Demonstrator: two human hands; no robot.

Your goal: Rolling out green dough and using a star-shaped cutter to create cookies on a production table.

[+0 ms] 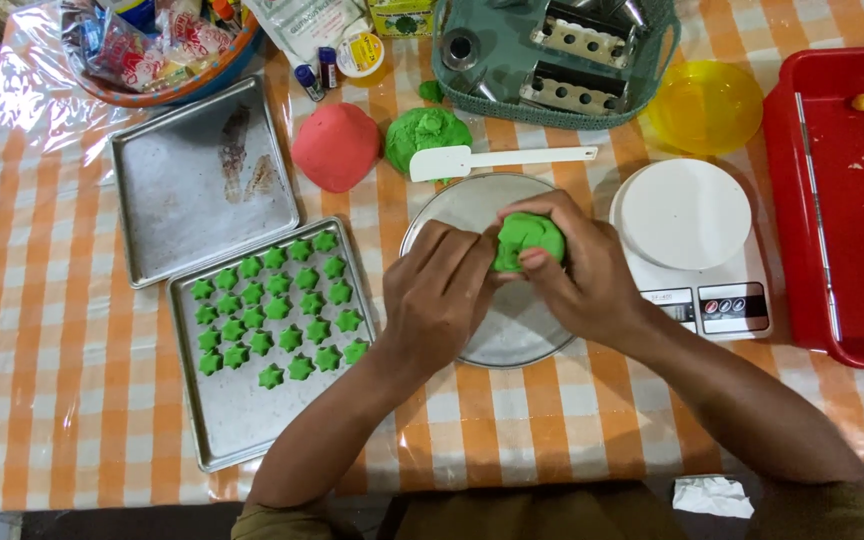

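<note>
My right hand (582,270) wraps around a lump of bright green dough (529,237), thumb pressing on its lower side. My left hand (440,290) closes in against the lump from the left, fingers curled and touching it. Both hands hover over a round metal plate (452,210) at the middle of the table. To the left, a metal baking tray (242,410) holds several small green star-shaped dough pieces (277,305) in rows.
A second tray (167,195) lies behind it. A red dough ball (336,146), a green dough ball (422,135) and a white spatula (497,160) sit behind the plate. A white kitchen scale (687,225), yellow bowl (704,105) and red tub (842,200) stand right.
</note>
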